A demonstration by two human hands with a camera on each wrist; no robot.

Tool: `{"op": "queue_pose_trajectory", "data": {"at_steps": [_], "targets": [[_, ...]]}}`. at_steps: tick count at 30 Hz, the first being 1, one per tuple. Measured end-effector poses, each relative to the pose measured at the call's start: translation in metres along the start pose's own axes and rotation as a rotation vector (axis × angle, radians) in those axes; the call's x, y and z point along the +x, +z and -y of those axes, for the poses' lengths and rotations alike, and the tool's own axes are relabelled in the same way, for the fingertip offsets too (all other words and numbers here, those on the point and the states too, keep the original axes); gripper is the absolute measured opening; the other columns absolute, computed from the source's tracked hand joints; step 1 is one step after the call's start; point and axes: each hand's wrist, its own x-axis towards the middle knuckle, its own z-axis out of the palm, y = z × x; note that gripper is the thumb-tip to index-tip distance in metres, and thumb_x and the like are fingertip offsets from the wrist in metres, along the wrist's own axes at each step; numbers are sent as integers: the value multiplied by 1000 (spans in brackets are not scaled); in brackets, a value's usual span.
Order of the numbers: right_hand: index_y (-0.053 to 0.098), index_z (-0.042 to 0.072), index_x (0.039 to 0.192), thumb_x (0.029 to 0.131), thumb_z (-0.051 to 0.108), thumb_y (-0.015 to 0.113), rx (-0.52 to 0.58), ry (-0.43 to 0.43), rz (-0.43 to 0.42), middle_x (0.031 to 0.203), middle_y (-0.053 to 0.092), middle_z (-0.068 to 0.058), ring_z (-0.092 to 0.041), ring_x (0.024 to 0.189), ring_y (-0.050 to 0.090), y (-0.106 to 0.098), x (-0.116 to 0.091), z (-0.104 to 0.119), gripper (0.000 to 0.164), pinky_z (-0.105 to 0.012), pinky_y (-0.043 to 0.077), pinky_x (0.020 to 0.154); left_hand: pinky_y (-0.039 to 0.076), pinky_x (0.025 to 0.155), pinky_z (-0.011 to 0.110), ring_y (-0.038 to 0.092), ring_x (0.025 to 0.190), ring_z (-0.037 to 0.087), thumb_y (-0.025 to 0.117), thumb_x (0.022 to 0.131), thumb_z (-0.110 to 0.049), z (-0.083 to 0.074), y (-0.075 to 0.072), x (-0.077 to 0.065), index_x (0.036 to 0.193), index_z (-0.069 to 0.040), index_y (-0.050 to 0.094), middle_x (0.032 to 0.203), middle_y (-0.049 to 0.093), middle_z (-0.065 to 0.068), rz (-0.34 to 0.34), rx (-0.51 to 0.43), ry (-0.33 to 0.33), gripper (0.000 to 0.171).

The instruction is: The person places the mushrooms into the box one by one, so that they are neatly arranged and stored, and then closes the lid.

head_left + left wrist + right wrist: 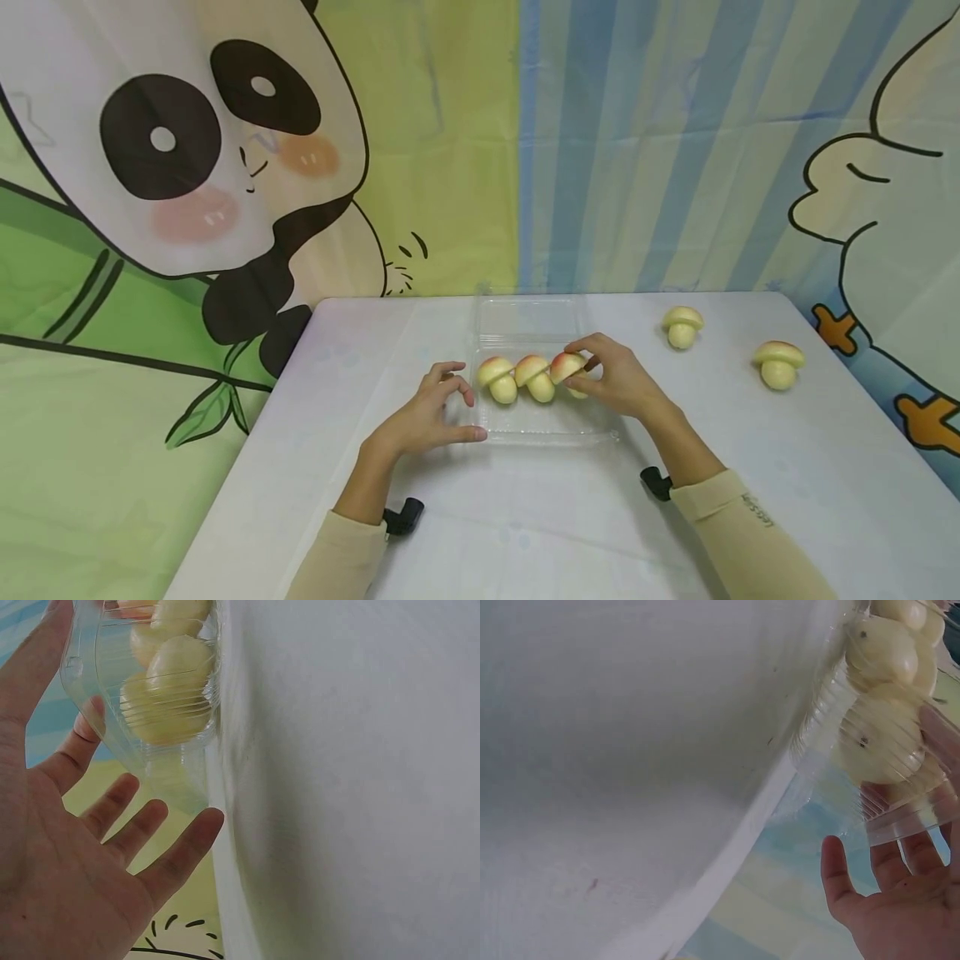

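A clear plastic box (517, 421) lies with its lid (531, 317) folded back on the table. Inside, side by side, are two toy mushrooms with yellow-red caps, a left one (501, 382) and a middle one (536, 379). My right hand (618, 379) pinches a third toy mushroom (567, 367) by its cap, at the right end of this row. At the box's left side is my left hand (431, 412), fingers spread and loosely bent, thumb by the front left corner. Through the wall in the left wrist view, mushroom stems (180, 667) show beside the left hand (90, 847).
Two more toy mushrooms stand on the right of the white table (517, 525), one farther back (682, 327) and one nearer the right edge (778, 364). A printed cloth with a panda (300, 167) hangs behind the table.
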Motion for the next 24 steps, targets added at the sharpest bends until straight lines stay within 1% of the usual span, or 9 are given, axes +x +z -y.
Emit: {"op": "queue_pose_trajectory", "data": {"at_steps": [6, 8, 15, 21, 24], "targets": [[68, 8, 126, 84, 18, 86, -86, 13, -4, 127, 64, -11, -37, 113, 56, 3, 2, 1, 47, -55, 48, 96, 38, 111, 59, 26, 150, 34, 87, 75, -57, 0, 0, 0, 108, -17, 61, 163, 23, -2, -2, 3, -1, 59], [68, 8, 125, 84, 19, 87, -105, 26, 1, 128, 64, -12, -37, 115, 53, 4, 3, 0, 47, -57, 45, 98, 38, 112, 59, 26, 150, 34, 87, 75, -58, 0, 0, 0, 109, -17, 61, 163, 23, -3, -1, 4, -1, 59], [67, 5, 127, 85, 17, 86, -120, 26, 17, 129, 62, -16, -38, 113, 51, 4, 4, -3, 48, -58, 45, 98, 38, 111, 59, 26, 150, 33, 87, 76, -58, -2, 0, 0, 108, -18, 61, 163, 22, -4, -5, 6, 3, 58], [64, 2, 131, 85, 17, 86, -111, 21, 26, 131, 62, -15, -39, 116, 50, 4, 5, -2, 52, -58, 44, 100, 38, 111, 59, 26, 150, 33, 87, 76, -56, -1, -1, 1, 109, -17, 61, 164, 23, 1, -1, 2, 7, 58], [63, 3, 133, 86, 19, 85, -113, 21, 43, 134, 61, -15, -41, 120, 49, 3, 4, 0, 54, -61, 42, 101, 38, 110, 60, 26, 150, 34, 87, 77, -56, 0, 0, 1, 109, -17, 61, 164, 23, 4, 5, 3, 9, 57]]}}
